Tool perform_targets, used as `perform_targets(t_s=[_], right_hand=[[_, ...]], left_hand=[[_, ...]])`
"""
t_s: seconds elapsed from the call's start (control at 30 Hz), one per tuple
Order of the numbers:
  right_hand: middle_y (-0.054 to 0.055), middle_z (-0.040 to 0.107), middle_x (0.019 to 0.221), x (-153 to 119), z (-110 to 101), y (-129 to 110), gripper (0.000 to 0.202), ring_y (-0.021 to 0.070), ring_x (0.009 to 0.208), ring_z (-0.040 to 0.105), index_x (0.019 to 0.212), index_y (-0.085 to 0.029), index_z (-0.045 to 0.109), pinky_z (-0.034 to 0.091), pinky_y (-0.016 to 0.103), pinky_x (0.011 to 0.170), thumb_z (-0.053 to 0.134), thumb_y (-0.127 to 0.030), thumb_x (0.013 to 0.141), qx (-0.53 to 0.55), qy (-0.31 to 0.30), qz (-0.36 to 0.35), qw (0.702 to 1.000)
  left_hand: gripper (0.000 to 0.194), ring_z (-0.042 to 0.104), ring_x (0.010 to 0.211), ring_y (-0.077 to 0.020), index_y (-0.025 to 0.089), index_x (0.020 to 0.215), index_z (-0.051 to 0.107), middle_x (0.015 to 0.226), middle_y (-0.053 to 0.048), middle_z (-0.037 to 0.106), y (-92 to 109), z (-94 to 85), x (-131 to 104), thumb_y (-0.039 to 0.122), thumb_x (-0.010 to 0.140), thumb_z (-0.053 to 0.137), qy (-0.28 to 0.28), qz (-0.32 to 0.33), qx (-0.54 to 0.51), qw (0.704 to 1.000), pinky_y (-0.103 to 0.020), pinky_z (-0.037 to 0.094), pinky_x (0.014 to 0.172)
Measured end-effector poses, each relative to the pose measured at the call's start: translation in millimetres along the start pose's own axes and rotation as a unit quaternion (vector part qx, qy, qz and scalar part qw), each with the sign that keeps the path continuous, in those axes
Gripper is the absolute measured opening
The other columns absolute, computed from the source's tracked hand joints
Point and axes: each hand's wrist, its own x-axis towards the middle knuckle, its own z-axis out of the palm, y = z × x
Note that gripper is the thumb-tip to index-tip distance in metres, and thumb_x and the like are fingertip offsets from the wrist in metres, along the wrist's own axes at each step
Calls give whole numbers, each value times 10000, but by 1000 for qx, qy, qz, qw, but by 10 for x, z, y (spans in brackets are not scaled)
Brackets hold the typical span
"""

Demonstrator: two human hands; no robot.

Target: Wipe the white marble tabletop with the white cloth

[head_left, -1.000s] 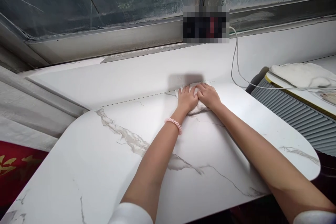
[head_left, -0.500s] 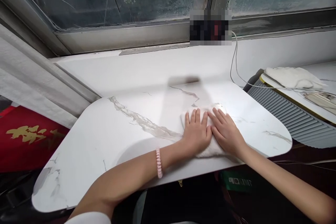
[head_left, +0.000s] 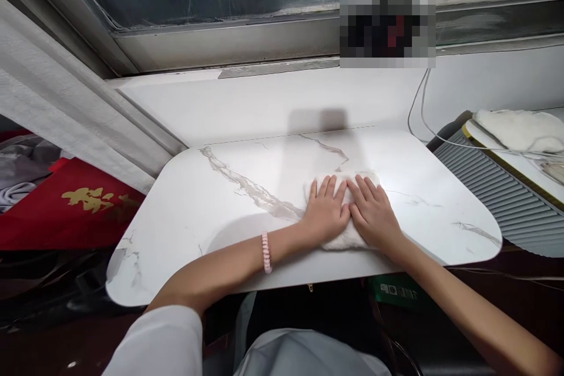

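Note:
A white, fluffy cloth (head_left: 346, 239) lies flat on the white, marble-patterned tabletop (head_left: 405, 158), right of its middle. My left hand (head_left: 325, 211) rests palm down on the cloth, fingers stretched and a little apart. Beside it my right hand (head_left: 373, 214) presses flat on the same cloth, its fingers also extended. The thumbs meet or nearly meet between them. Around my left wrist is a pink coiled band (head_left: 266, 252). Much of the cloth is hidden beneath both hands.
A white curtain (head_left: 66, 88) hangs at the left, above a red cloth with gold characters (head_left: 92, 202). Behind the table are a wall and window. White cables (head_left: 423, 100) run down at the right, near a grey ribbed unit (head_left: 497, 182) with another white cloth (head_left: 520, 129) on top.
Both hands and the cloth beneath them have slid slightly left across the tabletop. The camera view has shifted, showing more of the left side and my lap.

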Motion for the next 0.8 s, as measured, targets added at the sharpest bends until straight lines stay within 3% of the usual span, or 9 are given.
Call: perform_targets(t_s=[0.1, 0.23, 0.47, 0.63, 0.8], right_hand=[[98, 375, 1540, 435, 54, -63, 535, 257, 1423, 311, 1449, -159, 432, 271, 475, 1143, 280, -248, 944, 11, -25, 11, 1000], [97, 397, 1528, 1012, 142, -142, 524, 254, 1410, 326, 1424, -169, 455, 258, 470, 1140, 297, -246, 930, 53, -20, 1, 998], [108, 425, 1505, 1738, 334, -195, 509, 268, 1392, 330, 1398, -176, 472, 264, 497, 1113, 297, -234, 923, 78, 4, 23, 997], [118, 434, 1496, 1836, 388, -166, 507, 285, 1386, 334, 1388, -162, 485, 251, 501, 1112, 285, -256, 932, 93, 19, 7, 995], [114, 384, 1532, 1534, 360, -205, 524, 281, 1409, 308, 1427, -172, 438, 251, 510, 1115, 263, -268, 942, 75, -3, -12, 997]], left_hand=[[542, 165, 1478, -230, 168, 1498, 313, 1592, -94, 248, -214, -67, 273, 301, 973, 318, 9, -52, -15, 998, -486, 105, 1211], [499, 234, 1457, -212, 191, 1453, 387, 1559, -73, 331, -536, -97, 663, 255, 965, 310, 76, -106, -12, 991, -477, 135, 1206], [423, 359, 1377, -194, 210, 1357, 478, 1461, -65, 463, -976, -196, 1229, 207, 984, 277, 143, -88, 12, 986, -448, 207, 1178], [430, 336, 1392, -209, 180, 1382, 454, 1482, -84, 437, -1024, -203, 1297, 225, 996, 270, 145, -89, 26, 985, -455, 195, 1180], [455, 282, 1432, -224, 187, 1429, 409, 1536, -91, 367, -909, -144, 1008, 269, 1003, 274, 122, -106, 33, 986, -486, 181, 1184]])
